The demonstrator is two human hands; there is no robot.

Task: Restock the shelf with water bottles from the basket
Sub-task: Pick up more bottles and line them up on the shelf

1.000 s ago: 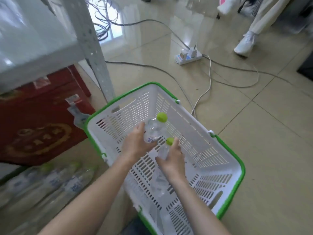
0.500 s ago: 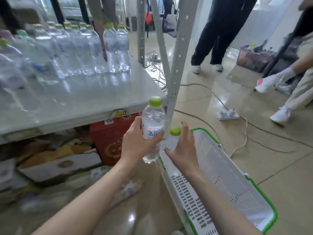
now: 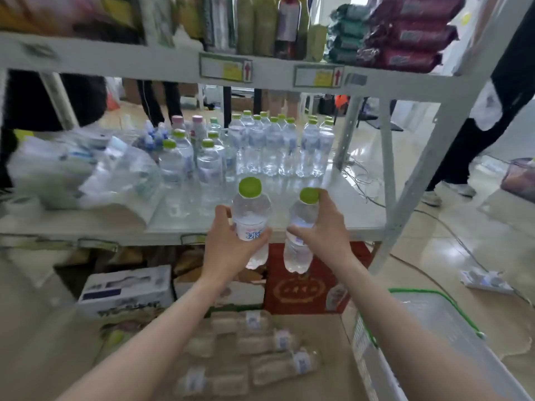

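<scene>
Green-capped water bottles fill both my fists, left hand (image 3: 228,250) gripping one bottle (image 3: 251,218), right hand (image 3: 327,227) another (image 3: 301,227), shelf (image 3: 333,209) at twelve o'clock.

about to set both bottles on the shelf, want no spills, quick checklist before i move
1. Left hand wrapped firmly around left bottle: ok.
2. Right hand holding right bottle: ok.
3. Green caps on both: ok; tightness cannot tell.
4. Bare spot on shelf ahead of the hands: ok.
5. Bottle bases above the shelf edge: not ok, they hang below it.
6. Standing bottles behind, clear of the path: ok.
</scene>
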